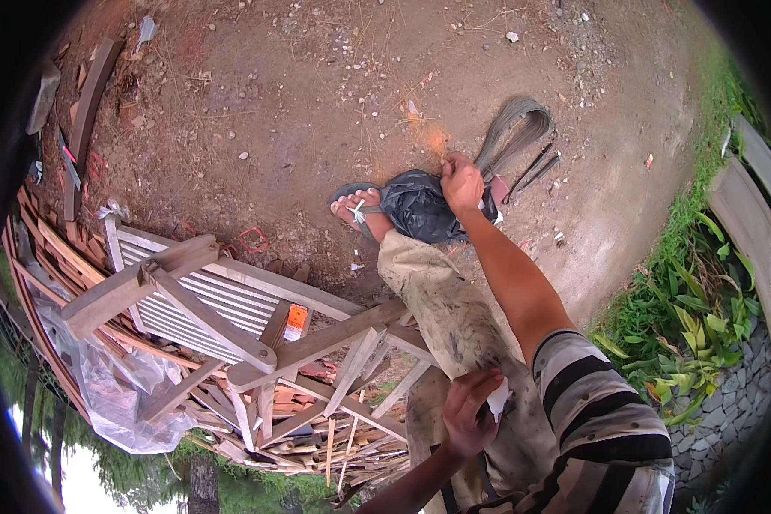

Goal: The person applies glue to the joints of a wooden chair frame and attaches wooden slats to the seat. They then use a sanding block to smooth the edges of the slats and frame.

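My right hand [461, 182] is stretched out above a crumpled black plastic bag [420, 206] on the ground. Its fingers are pinched together; what they hold, if anything, is too small to make out. An orange blur [437, 139] shows just beyond the fingertips, too smeared to identify. Close to my lap, over the stained beige trousers [437, 295], my left hand [471, 413] is closed around a small white piece [498, 397], perhaps paper or cloth. A looped bundle of grey strands [516, 128] lies past the bag, beside a dark long-handled tool [533, 174].
On the left stands a slatted wooden frame [197, 300] with an orange label [296, 322], before piled timber [325, 454] and clear plastic sheeting [133, 403]. My sandalled foot [364, 208] rests by the bag. Plants [685, 334] and a stone edging [724, 411] border the right.
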`<state>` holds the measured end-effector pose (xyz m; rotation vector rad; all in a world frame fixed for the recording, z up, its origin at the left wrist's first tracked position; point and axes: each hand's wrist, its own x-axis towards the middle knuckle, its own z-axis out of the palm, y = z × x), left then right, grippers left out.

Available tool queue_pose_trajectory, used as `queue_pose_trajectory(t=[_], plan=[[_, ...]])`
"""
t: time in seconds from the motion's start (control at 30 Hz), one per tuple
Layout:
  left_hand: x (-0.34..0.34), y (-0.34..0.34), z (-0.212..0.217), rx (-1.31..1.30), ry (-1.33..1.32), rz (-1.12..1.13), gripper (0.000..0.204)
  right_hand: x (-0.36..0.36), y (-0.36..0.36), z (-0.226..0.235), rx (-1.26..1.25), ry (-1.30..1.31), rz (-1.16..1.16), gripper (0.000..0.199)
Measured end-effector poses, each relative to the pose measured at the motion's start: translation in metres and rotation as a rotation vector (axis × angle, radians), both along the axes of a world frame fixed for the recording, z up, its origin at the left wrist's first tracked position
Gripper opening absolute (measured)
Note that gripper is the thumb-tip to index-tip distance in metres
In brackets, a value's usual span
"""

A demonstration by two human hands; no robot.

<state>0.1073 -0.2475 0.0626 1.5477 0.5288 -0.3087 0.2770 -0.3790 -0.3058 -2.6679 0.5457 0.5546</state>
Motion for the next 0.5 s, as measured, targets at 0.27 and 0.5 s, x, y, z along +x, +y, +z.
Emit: queue_pose_trajectory(t=[0.27,0.5], plan=[[-0.028,-0.009,-0.005,-0.003,-0.065,0.024,0.045,0.025,-0.002,-0.044,0.127,-0.294,-0.021,0.019],[-0.038,-0.013,-0.008,-0.037,-0.092,0.029,0.045,0.023,-0.008,-0.05,0.13,-0.283,-0.003,0.016]])
